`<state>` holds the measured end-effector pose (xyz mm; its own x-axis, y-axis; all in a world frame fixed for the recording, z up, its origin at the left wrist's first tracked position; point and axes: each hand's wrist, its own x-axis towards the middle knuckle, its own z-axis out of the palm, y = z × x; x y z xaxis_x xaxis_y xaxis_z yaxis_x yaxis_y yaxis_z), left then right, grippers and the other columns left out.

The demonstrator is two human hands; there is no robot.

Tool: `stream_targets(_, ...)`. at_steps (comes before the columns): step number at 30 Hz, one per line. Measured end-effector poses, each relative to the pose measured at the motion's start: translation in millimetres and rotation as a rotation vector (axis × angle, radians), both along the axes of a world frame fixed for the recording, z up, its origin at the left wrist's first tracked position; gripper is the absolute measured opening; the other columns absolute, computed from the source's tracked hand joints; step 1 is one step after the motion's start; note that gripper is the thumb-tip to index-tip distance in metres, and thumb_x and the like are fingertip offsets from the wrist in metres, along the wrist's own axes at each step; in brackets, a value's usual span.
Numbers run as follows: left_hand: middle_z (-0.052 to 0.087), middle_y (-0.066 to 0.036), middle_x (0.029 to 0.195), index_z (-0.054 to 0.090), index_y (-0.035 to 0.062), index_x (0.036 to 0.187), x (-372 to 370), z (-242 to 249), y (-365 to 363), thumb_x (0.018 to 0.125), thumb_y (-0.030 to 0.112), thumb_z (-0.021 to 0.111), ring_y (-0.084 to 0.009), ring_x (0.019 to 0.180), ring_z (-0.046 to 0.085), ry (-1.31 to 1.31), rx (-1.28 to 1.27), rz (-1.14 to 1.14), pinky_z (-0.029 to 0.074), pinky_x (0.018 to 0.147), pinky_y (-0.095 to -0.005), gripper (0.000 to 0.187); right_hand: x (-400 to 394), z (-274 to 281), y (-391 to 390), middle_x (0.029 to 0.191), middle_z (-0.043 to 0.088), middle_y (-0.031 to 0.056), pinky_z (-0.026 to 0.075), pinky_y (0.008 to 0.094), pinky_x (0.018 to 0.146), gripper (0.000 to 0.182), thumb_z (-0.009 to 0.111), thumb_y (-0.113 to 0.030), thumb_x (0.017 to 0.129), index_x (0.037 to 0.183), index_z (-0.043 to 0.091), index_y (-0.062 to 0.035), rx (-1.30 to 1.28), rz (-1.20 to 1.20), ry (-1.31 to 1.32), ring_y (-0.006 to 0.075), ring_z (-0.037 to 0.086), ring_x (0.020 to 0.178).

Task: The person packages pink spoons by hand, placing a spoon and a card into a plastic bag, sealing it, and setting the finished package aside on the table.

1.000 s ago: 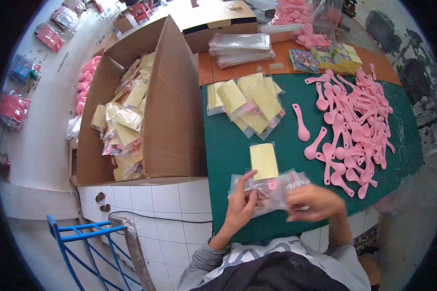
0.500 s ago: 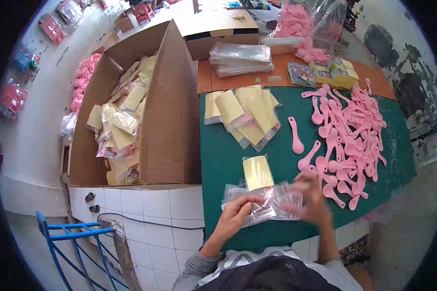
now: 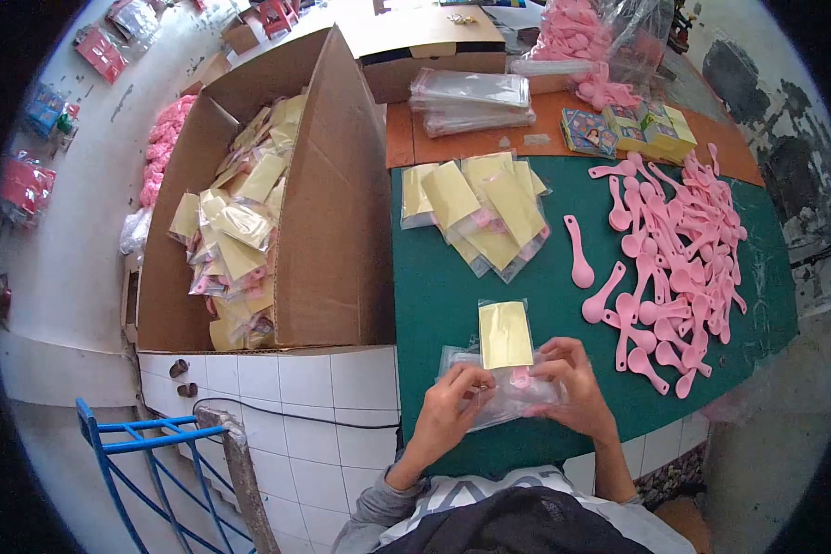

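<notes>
A clear plastic bag holding a pale yellow card point(image 3: 505, 332) lies at the front of the green table, with a pink spoon point(image 3: 521, 377) partly visible at its lower end. Beneath it is a stack of clear plastic bags point(image 3: 500, 408). My left hand point(image 3: 452, 406) pinches the bag's left side, fingers bent. On the other side, my right hand point(image 3: 571, 386) has curled fingers and thumb on the bag's right edge, beside the pink spoon. The fingertips partly cover the plastic.
Loose pink spoons point(image 3: 679, 249) are heaped on the right. Filled bags with yellow cards point(image 3: 475, 208) lie farther back. A large cardboard box point(image 3: 332, 212) of similar bags stands left. Empty clear bags point(image 3: 471, 90) and card stacks point(image 3: 642, 129) sit at the back.
My right hand has come down onto the bag's right side and its fingers have curled in. My left hand has shifted slightly. The whole view has moved a little.
</notes>
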<state>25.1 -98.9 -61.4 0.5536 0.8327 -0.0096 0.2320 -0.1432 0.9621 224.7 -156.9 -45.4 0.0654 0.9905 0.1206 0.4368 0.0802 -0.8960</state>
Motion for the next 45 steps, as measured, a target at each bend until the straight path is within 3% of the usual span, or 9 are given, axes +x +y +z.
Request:
stream_targets(3, 0.059, -0.009, 0.091, 0.058, -0.0017, 0.092, -3.5, 0.2, 1.1, 0.078, -0.003, 0.064, -0.0172, 0.083, 0.062, -0.01, -0.027, -0.008, 0.054, 0.068, -0.0286, 0.016, -2.1, -18.4, -3.4, 0.098, 0.049, 0.01, 0.049, 0.0349, 0.077, 0.023, 0.076, -0.008, 0.067, 0.085, 0.061, -0.007, 0.049, 0.04, -0.053, 0.0228, 0.053, 0.092)
stream_targets(6, 0.058, -0.009, 0.091, 0.058, -0.002, 0.091, -5.3, 3.7, 0.0, 0.078, -0.001, 0.064, -0.0169, 0.082, 0.062, 0.013, -0.007, -0.008, 0.054, 0.068, -0.0279, 0.015, 2.2, -8.0, -3.1, 0.101, 0.049, 0.01, 0.048, 0.036, 0.078, 0.018, 0.073, -0.008, 0.072, 0.085, 0.06, -0.0051, -0.071, 0.083, -0.036, 0.0205, 0.052, 0.095)
stream_targets(12, 0.057, -0.009, 0.091, 0.058, -0.0028, 0.089, -3.6, 3.2, -3.9, 0.078, 0.001, 0.066, -0.0159, 0.081, 0.061, 0.014, -0.051, -0.002, 0.055, 0.068, -0.0265, 0.013, -9.0, -22.4, -12.9, 0.09, 0.06, 0.0116, 0.054, 0.0302, 0.071, 0.011, 0.06, -0.007, 0.086, 0.088, 0.054, 0.0015, -0.445, -0.057, 0.787, 0.0166, 0.062, 0.082)
stream_targets(15, 0.056, -0.009, 0.091, 0.058, -0.0033, 0.088, -3.7, 0.4, -4.6, 0.079, 0.002, 0.066, -0.0144, 0.08, 0.06, -0.01, -0.122, 0.015, 0.054, 0.067, -0.0259, 0.013, -21.1, -19.7, -12.4, 0.08, 0.06, 0.0109, 0.056, 0.0308, 0.064, 0.009, 0.053, -0.005, 0.09, 0.089, 0.048, 0.0024, -0.398, -0.173, 0.668, 0.0185, 0.065, 0.069)
stream_targets(23, 0.057, -0.005, 0.084, 0.059, -0.0021, 0.083, 1.0, -4.1, -7.9, 0.079, 0.004, 0.068, -0.009, 0.071, 0.059, 0.104, -0.104, 0.129, 0.049, 0.062, -0.0215, 0.012, -32.0, -22.5, -12.8, 0.075, 0.06, 0.0115, 0.056, 0.029, 0.056, 0.011, 0.051, -0.006, 0.091, 0.087, 0.046, 0.0026, -0.332, -0.3, 0.556, 0.0182, 0.064, 0.061)
stream_targets(33, 0.054, -0.001, 0.085, 0.05, 0.0026, 0.092, 2.5, -13.6, -15.5, 0.082, 0.003, 0.064, -0.0063, 0.075, 0.053, -0.19, -0.361, 0.313, 0.046, 0.065, -0.0208, 0.018, -35.2, -14.0, -11.7, 0.072, 0.06, 0.0121, 0.05, 0.0254, 0.047, 0.01, 0.054, -0.004, 0.089, 0.09, 0.045, 0.001, -0.357, -0.34, 0.586, 0.0157, 0.06, 0.053)
stream_targets(36, 0.053, 0.0, 0.086, 0.048, 0.0038, 0.095, -0.7, -18.7, -19.2, 0.084, 0.002, 0.062, -0.0062, 0.078, 0.052, -0.217, -0.391, 0.262, 0.045, 0.065, -0.0204, 0.018, -38.3, -18.3, -12.7, 0.071, 0.06, 0.0113, 0.05, 0.0251, 0.046, 0.012, 0.055, -0.002, 0.088, 0.094, 0.045, 0.0003, -0.314, -0.346, 0.61, 0.0146, 0.059, 0.053)
stream_targets(41, 0.052, -0.001, 0.09, 0.049, 0.0037, 0.097, -0.5, -8.3, -18.8, 0.086, 0.001, 0.059, -0.0066, 0.079, 0.051, -0.192, -0.457, 0.256, 0.044, 0.063, -0.0202, 0.015, -38.5, -15.6, -12.8, 0.07, 0.059, 0.0086, 0.05, 0.0236, 0.049, 0.027, 0.053, -0.002, 0.088, 0.115, 0.05, 0.0018, -0.311, -0.284, 0.544, 0.0126, 0.059, 0.055)
stream_targets(45, 0.054, -0.003, 0.094, 0.053, 0.0017, 0.098, -5.1, -15.9, -23.1, 0.086, 0.001, 0.058, -0.0082, 0.08, 0.053, -0.191, -0.379, 0.247, 0.046, 0.063, -0.0212, 0.013, -35.4, -24.0, -16.3, 0.071, 0.06, 0.0073, 0.049, 0.0223, 0.051, 0.036, 0.051, -0.001, 0.089, 0.125, 0.051, -0.0001, -0.343, -0.213, 0.427, 0.0114, 0.059, 0.056)
